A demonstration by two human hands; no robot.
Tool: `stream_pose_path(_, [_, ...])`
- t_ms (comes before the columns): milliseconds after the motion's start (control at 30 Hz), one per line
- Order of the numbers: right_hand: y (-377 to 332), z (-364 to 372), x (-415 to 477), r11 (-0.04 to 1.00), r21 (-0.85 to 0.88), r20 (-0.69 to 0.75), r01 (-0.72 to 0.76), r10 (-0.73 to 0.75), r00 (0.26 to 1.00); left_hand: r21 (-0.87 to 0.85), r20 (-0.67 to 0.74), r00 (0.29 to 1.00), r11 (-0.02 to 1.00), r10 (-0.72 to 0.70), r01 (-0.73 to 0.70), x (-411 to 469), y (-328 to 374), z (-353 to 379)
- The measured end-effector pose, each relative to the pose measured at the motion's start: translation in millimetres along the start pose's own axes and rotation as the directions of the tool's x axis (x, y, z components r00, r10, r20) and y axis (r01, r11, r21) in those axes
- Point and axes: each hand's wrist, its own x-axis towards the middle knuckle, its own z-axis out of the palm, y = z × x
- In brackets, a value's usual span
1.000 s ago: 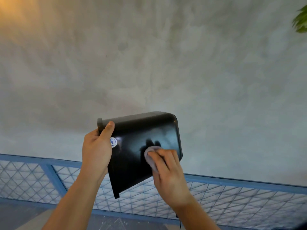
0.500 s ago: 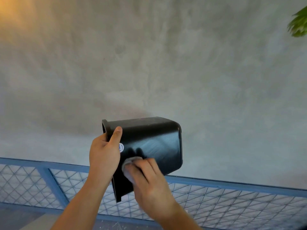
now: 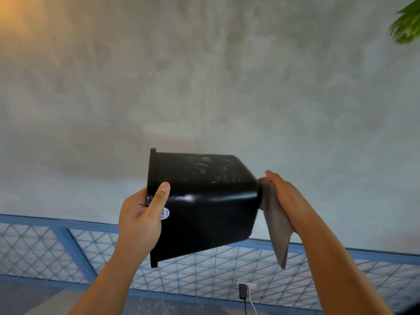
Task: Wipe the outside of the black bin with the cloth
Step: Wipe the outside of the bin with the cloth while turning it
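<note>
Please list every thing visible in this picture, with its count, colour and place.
black bin: 1, black, centre, held sideways
sticker: 1, white with blue print, on the bin near its rim
cloth: 1, grey, at the bin's base, hanging down
wall: 1, grey, behind everything
mesh panel: 1, blue frame, across the bottom
plant: 1, green, top right corner
plug: 1, black, bottom centre
white cable: 1, white, beside the plug
left hand: 1, grips the bin's rim
right hand: 1, presses the cloth against the bin's base

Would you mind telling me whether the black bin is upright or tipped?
Tipped on its side: the black bin has its rim leftward, gripped by the left hand; its base faces right, against the cloth.
</note>
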Motion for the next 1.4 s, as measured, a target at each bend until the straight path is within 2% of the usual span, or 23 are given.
stream_pose_path(67, [4.9, 4.0, -1.4, 0.999, 0.044, 0.053, 0.024, -0.026, 0.998, 0.053, 0.042, 0.996, 0.995, 0.077, -0.079, -3.0, -2.4, 1.4])
stream_pose_path(200, [22.0, 9.8, 2.9, 0.972, 0.227, 0.043, 0.053, -0.065, 0.997, 0.101, 0.102, 0.974, 0.972, 0.203, -0.213, -4.4, -8.7, 2.1])
stream_pose_path(367, [39.8, 16.6, 7.1, 0.968, 0.253, 0.079, 0.005, -0.026, 0.997, 0.185, 0.084, 0.980, 0.963, 0.181, -0.194, -4.0, -19.9, 9.1])
stream_pose_path(433, [47.1, 18.7, 7.9, 0.970, 0.241, 0.090, -0.017, -0.004, 0.996, 0.201, 0.111, 0.986, 0.968, 0.126, -0.147, -6.8, -22.6, 12.3])
stream_pose_path(500, [53.4, 18.2, 8.8, 0.970, 0.242, 0.106, -0.032, 0.006, 0.994, 0.146, 0.151, 0.987, 0.986, 0.054, -0.077, -9.6, -27.7, 12.5])
stream_pose_path(567, [59.9, 16.4, 9.5, 0.960, 0.277, 0.123, -0.045, 0.011, 0.992, 0.053, 0.188, 0.982, 0.999, -0.018, 0.008, -11.2, -33.0, 11.9])
stream_pose_path(633, [64.7, 15.8, 8.9, 0.947, 0.318, 0.142, -0.048, 0.003, 0.990, -0.094, 0.219, 0.965, 0.981, -0.143, 0.167, -10.4, -33.6, 9.9])
stream_pose_path(700, [69.1, 17.2, 8.3, 0.934, 0.353, 0.150, -0.051, -0.003, 0.989, -0.232, 0.265, 0.931, 0.920, -0.252, 0.315, -9.9, -31.2, 10.1])
stream_pose_path(800, [75.8, 19.8, 8.2, 0.928, 0.366, 0.140, -0.071, 0.020, 0.990, -0.467, 0.316, 0.901, 0.778, -0.297, 0.420, -8.6, -33.5, 8.1])
stream_pose_path(867, [83.4, 20.7, 9.0, 0.930, 0.359, 0.136, -0.084, 0.037, 0.990, -0.551, 0.361, 0.870, 0.676, -0.335, 0.489, -4.8, -36.0, 3.3])
stream_pose_path(933, [92.4, 20.7, 8.4, 0.934, 0.345, 0.131, -0.096, 0.054, 0.990, -0.499, 0.426, 0.826, 0.665, -0.370, 0.556, 2.1, -38.7, -1.8])
stream_pose_path(1033, [105.4, 24.7, 3.8, 0.941, 0.320, 0.129, -0.109, 0.071, 0.989, -0.269, 0.465, 0.759, 0.744, -0.456, 0.612, 9.6, -40.6, -3.7])
stream_pose_path(1200, [116.8, 32.8, -6.1, 0.930, 0.341, 0.164, -0.139, 0.086, 0.983, -0.063, 0.310, 0.727, 0.750, -0.612, 0.658, 2.9, -37.1, 6.6])
stream_pose_path(1333, [124.0, 26.3, -9.4, 0.921, 0.358, 0.158, -0.150, 0.098, 0.982, 0.004, 0.289, 0.681, 0.712, -0.673, 0.702, -3.0, -40.2, 9.8])
stream_pose_path(1400, [127.5, 25.1, -10.7, 0.923, 0.359, 0.157, -0.136, 0.084, 0.984, -0.005, 0.215, 0.655, 0.670, -0.724, 0.742, -4.2, -39.0, 13.5])
